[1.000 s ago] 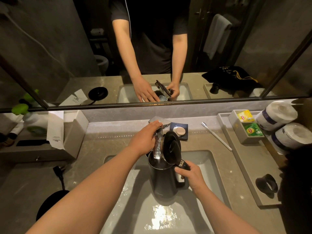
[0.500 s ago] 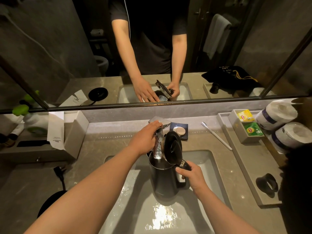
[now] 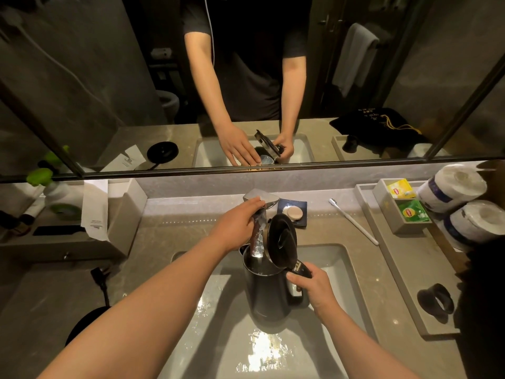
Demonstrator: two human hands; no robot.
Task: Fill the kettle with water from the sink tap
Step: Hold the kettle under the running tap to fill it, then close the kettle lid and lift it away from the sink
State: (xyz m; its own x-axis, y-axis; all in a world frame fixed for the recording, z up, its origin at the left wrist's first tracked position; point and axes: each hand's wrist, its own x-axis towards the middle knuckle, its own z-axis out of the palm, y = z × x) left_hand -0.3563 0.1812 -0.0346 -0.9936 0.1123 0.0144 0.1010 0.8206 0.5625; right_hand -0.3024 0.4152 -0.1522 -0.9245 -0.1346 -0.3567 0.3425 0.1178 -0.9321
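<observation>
Right hand [image 3: 314,287] closed around kettle [image 3: 269,291] handle, left hand [image 3: 236,224] on tap [image 3: 259,203].

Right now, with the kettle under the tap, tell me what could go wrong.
1. The kettle is held in the sink by the right hand alone; as it fills it gets heavier and may tip.
2. The open lid stands close beside the tap, so water could splash off it.
3. The left hand is on the tap; a late shutoff risks overfilling.
</observation>
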